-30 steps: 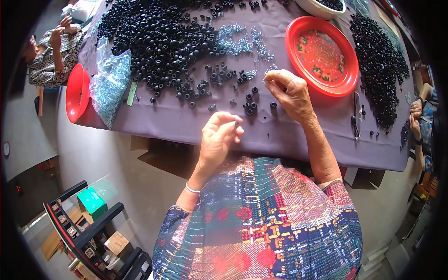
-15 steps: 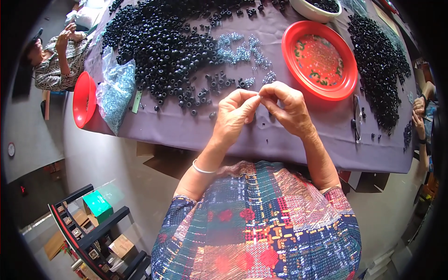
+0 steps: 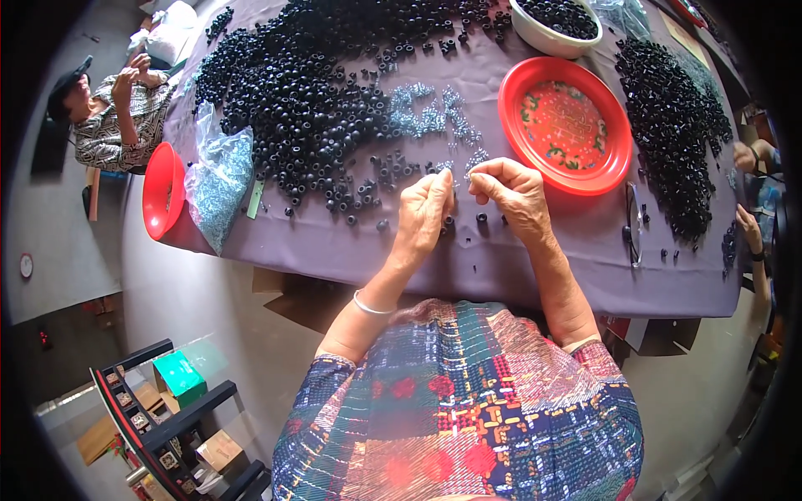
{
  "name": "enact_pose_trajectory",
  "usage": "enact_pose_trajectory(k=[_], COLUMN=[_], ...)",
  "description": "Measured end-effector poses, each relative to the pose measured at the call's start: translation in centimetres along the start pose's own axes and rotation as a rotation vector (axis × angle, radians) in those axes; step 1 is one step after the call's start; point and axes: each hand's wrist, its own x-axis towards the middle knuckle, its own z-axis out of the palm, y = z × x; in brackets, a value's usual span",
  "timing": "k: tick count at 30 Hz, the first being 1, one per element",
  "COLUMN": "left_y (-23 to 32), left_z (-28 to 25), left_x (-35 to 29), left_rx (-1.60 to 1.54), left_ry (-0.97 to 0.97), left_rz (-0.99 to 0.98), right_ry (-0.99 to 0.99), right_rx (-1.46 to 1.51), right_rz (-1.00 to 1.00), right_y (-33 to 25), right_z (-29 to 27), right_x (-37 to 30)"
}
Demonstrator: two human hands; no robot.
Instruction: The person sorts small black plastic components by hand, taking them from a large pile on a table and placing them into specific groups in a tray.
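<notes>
My left hand (image 3: 423, 215) is held over the near part of the table, its thumb pressed against the curled fingers. Whatever it grips is hidden. Beside it, my right hand (image 3: 520, 203) makes a pinch with thumb and forefinger; what lies between the tips is too small to make out. A gap separates the two hands. Just beyond them are small silvery metal pieces (image 3: 430, 114) in loose clusters. Small round black plastic parts (image 3: 334, 125), hollow at one end, form a wide heap to the left. A few black parts lie near my fingers.
A red tray (image 3: 506, 121) and a white bowl (image 3: 558, 44) of black parts stand to the right. Farther right are another black heap (image 3: 672, 134) and eyeglasses (image 3: 637, 230). A clear bag (image 3: 219, 184) and red bowl (image 3: 160, 196) sit left. Other people are at both sides.
My hands, whose fingertips met before, have come apart, the left drawing away to the left. The whole view has shifted slightly.
</notes>
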Motion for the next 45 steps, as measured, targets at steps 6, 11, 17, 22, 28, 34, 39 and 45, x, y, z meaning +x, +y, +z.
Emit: enact_pose_trajectory(k=[6,11,17,22,28,34,39,45], left_y=[1.3,0.7,1.7,0.3,-0.7,-0.1,-0.5,2.0], left_z=[0.6,0.9,2.0,2.0,1.6,1.6,0.3,-1.2], left_x=[0.2,0.7,0.4,0.6,1.4,1.4,1.4,-1.2], left_rx=[0.123,0.173,0.411,0.059,0.458,0.69,0.401,-0.125], left_ry=[0.052,-0.005,0.034,0.1,0.198,0.099,0.076,-0.043], left_rz=[0.043,0.105,0.328,0.112,0.306,0.255,0.247,-0.209], right_ry=[0.04,0.0,0.043,0.085,0.146,0.2,0.22,0.169], right_rx=[-0.005,-0.004,0.031,-0.268,-0.27,-0.365,-0.365,-0.449], right_rz=[0.002,0.007,-0.006,-0.302,-0.285,-0.321,-0.347,-0.512], right_y=[0.2,-0.1,-1.2,0.2,1.3,1.2,1.2,1.0], right_z=[0.1,-0.2,0.0,1.0,0.4,-0.1,0.4,-0.2], right_x=[-0.3,-0.1,-0.5,-0.6,-0.7,-0.3,-0.4,-0.4])
